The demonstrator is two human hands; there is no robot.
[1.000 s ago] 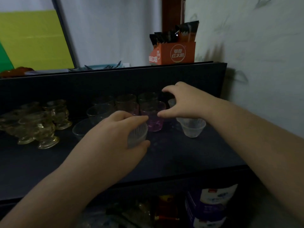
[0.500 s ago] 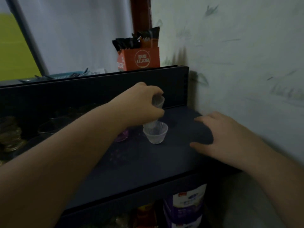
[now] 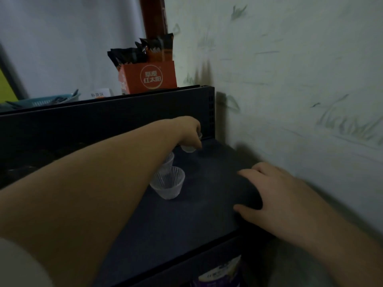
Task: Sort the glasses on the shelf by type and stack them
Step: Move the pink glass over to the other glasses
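My left hand (image 3: 189, 132) reaches across to the back right of the dark shelf (image 3: 207, 214) and grips a small ribbed clear glass (image 3: 189, 148) from above, low over another clear glass whose base shows beneath it. A ribbed clear glass (image 3: 169, 182) stands upright nearer me, and one more (image 3: 168, 162) sits behind it, partly hidden by my forearm. My right hand (image 3: 275, 201) rests flat on the shelf's right side, fingers spread, holding nothing.
The shelf's dark back panel (image 3: 103, 125) rises behind the glasses. On the upper level stand an orange box of sachets (image 3: 149, 77) and a blue basket (image 3: 43, 100). A white wall (image 3: 290, 79) closes the right side. Packaged goods (image 3: 219, 274) sit on the level below.
The view swung right, so the other glasses left the frame. My left hand carried its ribbed glass farther back and right and lowered it. My right hand stays resting on the shelf.
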